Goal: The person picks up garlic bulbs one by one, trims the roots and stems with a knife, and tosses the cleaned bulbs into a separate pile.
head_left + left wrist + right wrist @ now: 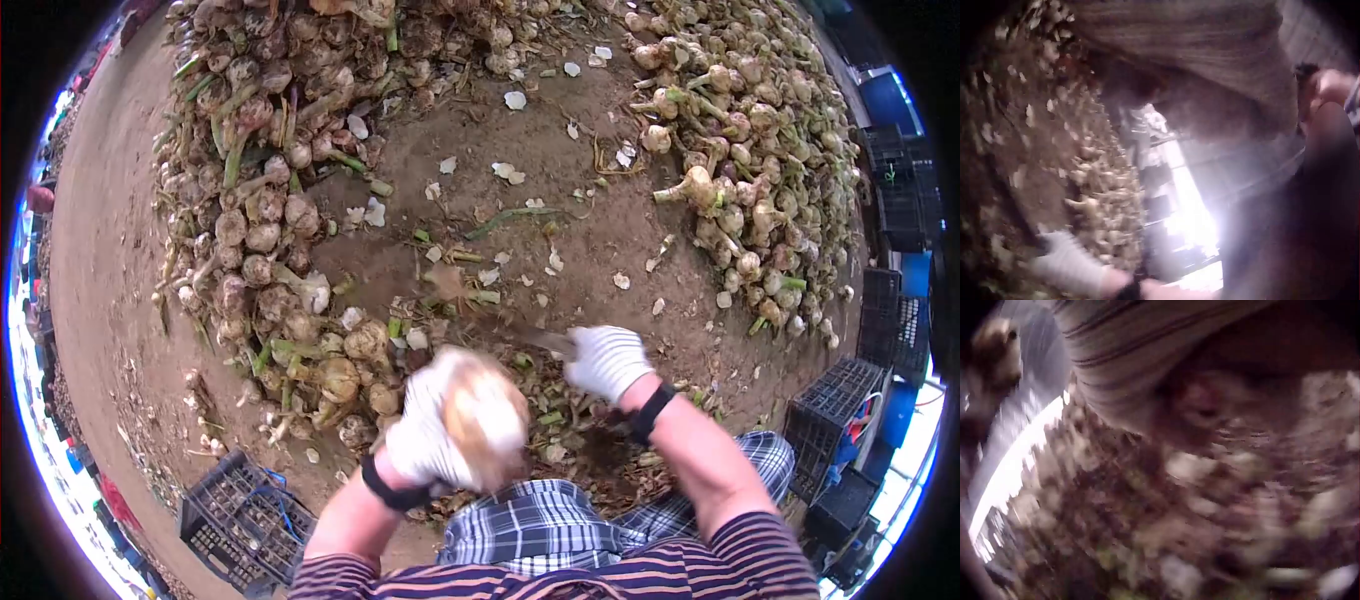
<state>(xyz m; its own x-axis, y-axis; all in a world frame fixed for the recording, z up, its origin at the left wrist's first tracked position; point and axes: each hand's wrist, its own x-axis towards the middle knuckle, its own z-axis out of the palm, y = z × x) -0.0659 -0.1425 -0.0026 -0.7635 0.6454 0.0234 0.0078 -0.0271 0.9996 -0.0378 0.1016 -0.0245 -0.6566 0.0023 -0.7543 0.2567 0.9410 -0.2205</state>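
My left hand (425, 425), in a white knitted glove, grips a pale garlic bulb (490, 405), blurred and lifted close under the head camera. To its right, my right hand (605, 362) in a matching glove holds a knife whose blade (545, 340) points left toward the garlic heap; its handle is hidden in the fist. A gap separates the blade from the bulb in the head view. The left wrist view shows the right glove (1069, 262) low at the left. Striped glove cloth (1129, 356) fills the top of the blurred right wrist view.
A heap of garlic with stems (265, 230) lies ahead on the left, another garlic heap (760, 150) on the right. Between them, dirt floor (520, 130) carries scattered skins. Cut stems (550, 420) litter the ground by my knees. Black crates stand at left (245, 520) and right (835, 410).
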